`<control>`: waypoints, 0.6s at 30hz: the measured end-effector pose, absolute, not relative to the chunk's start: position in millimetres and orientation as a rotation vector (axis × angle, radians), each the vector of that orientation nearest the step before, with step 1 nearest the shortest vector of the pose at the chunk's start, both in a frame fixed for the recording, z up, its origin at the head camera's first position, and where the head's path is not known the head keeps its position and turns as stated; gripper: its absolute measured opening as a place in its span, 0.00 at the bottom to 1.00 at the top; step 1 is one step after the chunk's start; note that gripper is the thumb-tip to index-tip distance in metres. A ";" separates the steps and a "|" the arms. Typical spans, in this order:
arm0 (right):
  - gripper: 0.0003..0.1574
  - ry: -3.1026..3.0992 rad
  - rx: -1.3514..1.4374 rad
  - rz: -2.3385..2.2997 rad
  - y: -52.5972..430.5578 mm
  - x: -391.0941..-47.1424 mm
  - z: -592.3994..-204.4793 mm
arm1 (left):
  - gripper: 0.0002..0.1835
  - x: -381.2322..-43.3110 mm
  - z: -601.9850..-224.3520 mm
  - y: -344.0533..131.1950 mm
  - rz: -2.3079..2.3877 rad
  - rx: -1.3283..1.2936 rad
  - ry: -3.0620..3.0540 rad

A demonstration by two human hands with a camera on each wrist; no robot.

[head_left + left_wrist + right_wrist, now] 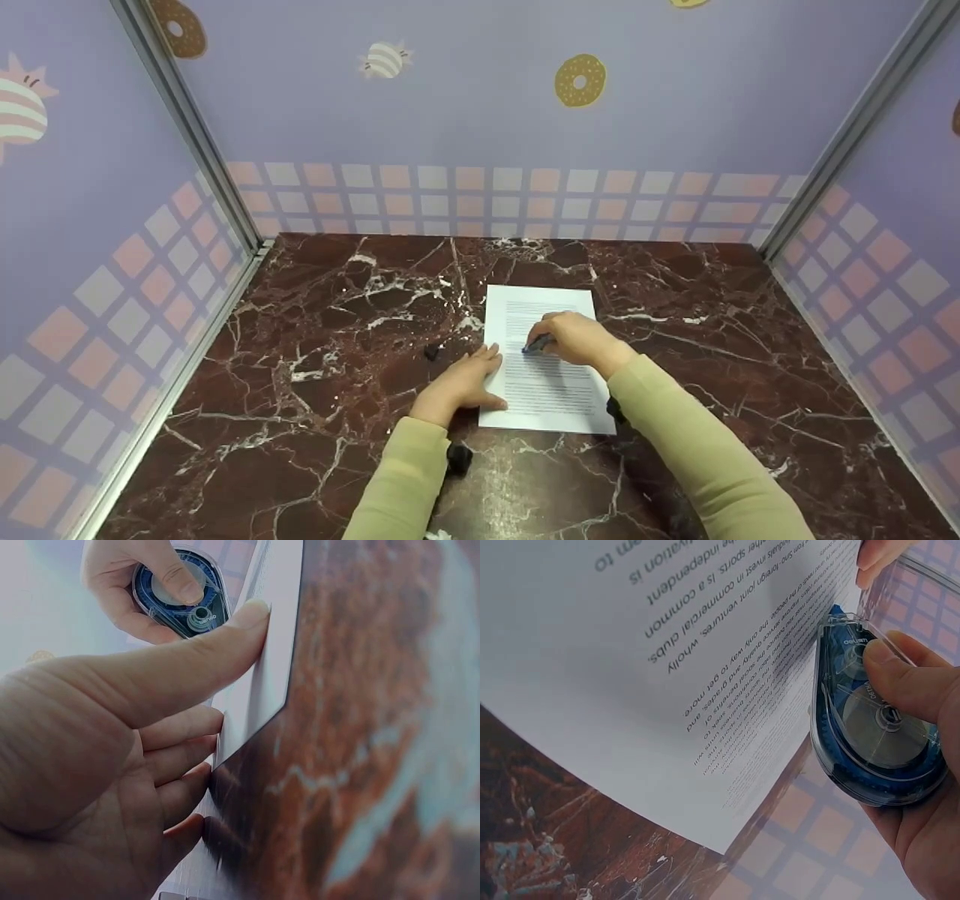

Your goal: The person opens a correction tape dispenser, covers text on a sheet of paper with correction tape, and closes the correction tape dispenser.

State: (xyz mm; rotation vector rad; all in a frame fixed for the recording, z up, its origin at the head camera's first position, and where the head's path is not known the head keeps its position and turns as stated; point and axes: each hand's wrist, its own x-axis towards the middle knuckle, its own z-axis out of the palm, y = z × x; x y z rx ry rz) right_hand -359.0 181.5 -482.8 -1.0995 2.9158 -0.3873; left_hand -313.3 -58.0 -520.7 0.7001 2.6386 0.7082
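Note:
A white sheet of paper (555,420) printed with lines of text lies on the marbled table. My right hand (576,337) grips a blue, see-through correction tape dispenser (877,720) between thumb and fingers. The dispenser's tip (835,611) is right at the printed lines, near the middle of the sheet. At the sheet's left edge my left hand (466,381) rests with fingers spread, thumb and fingertips on the paper. The left wrist view shows its thumb (202,664) lying along the edge, with the dispenser (180,592) beyond.
The dark red marbled table (337,337) has white veins. A small black object (431,351) sits left of the paper. Patterned lilac panels (480,120) stand at the back and both sides, with metal posts (847,127) at the corners. Black wrist straps (459,457) show at the sleeves.

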 end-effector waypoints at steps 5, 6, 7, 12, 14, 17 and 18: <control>0.15 2.925 -1.085 -0.380 182.0 -359.7 -483.2 | 0.50 -313.0 -521.0 -58.1 0.701 0.699 2.647; 0.15 2.927 -1.084 -0.380 182.3 -359.7 -483.3 | 0.50 -312.9 -521.2 -58.0 0.699 0.698 2.649; 0.15 2.928 -1.085 -0.380 182.5 -359.7 -483.5 | 0.50 -312.9 -521.5 -57.9 0.699 0.698 2.651; 0.16 2.928 -1.096 -0.384 183.8 -359.4 -484.4 | 0.50 -313.5 -523.3 -57.7 0.707 0.691 2.649; 0.16 2.930 -1.098 -0.381 184.2 -359.4 -484.3 | 0.50 -314.1 -523.4 -57.5 0.711 0.686 2.649; 0.16 2.928 -1.096 -0.376 184.6 -359.8 -483.9 | 0.50 -314.3 -522.8 -57.3 0.720 0.691 2.649; 0.16 2.929 -1.095 -0.372 185.0 -360.0 -483.8 | 0.51 -314.5 -522.7 -57.3 0.722 0.693 2.650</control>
